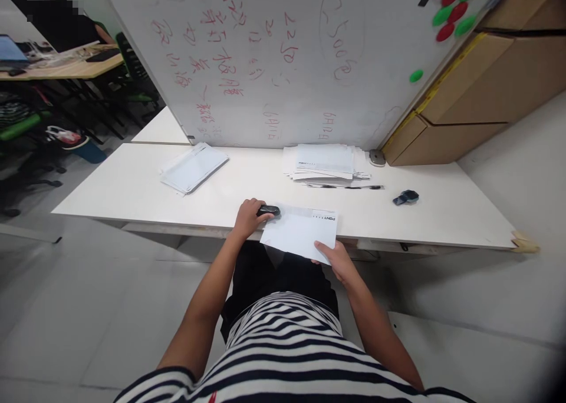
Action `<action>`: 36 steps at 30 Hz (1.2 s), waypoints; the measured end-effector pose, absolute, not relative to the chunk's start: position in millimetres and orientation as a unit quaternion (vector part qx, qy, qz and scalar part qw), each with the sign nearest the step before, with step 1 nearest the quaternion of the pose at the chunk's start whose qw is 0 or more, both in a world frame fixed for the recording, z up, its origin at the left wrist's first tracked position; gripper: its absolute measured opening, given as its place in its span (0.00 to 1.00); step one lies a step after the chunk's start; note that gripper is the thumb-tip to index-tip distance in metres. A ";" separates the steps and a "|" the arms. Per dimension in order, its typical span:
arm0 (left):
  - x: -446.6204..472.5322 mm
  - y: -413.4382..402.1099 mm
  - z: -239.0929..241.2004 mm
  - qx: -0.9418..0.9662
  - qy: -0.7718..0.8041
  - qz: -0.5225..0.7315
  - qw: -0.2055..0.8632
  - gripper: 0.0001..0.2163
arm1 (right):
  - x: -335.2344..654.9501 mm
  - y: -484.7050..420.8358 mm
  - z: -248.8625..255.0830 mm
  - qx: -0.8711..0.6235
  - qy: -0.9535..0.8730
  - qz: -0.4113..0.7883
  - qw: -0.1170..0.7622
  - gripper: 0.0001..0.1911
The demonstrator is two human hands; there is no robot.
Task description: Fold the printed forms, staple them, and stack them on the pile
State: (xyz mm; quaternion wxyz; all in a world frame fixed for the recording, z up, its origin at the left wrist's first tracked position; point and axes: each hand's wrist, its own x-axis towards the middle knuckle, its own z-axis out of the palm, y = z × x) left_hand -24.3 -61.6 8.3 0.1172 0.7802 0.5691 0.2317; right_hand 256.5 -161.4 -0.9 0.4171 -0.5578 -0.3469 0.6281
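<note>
My left hand [250,215] is closed round a small black stapler [268,211] at the front edge of the white table [132,191]. The stapler sits at the upper left corner of a white envelope [300,232], which hangs partly over the table's edge. My right hand [336,260] pinches that envelope at its lower right corner.
A stack of white envelopes [326,164] lies at the back middle with a black pen [354,187] before it. Another pile of envelopes [193,167] lies at the back left. A dark clip-like object [405,197] sits to the right. A whiteboard [283,55] stands behind, cardboard boxes [477,91] at right.
</note>
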 end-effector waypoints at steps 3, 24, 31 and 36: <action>-24.9 -65.7 17.4 0.779 0.571 0.218 0.140 0.20 | 253.4 -160.2 -2.1 -0.549 -0.356 0.633 0.415 0.18; 41.5 -14.3 20.4 0.733 0.664 0.122 0.084 0.29 | 257.8 -154.5 -4.2 -0.593 -0.345 0.609 0.398 0.17; 44.6 -3.1 19.7 0.739 0.662 0.071 0.108 0.28 | 252.8 -158.7 -14.7 -0.599 -0.333 0.606 0.404 0.17; 32.9 -10.3 29.2 0.703 0.661 0.219 0.145 0.26 | 252.0 -162.5 -9.8 -0.578 -0.345 0.611 0.416 0.18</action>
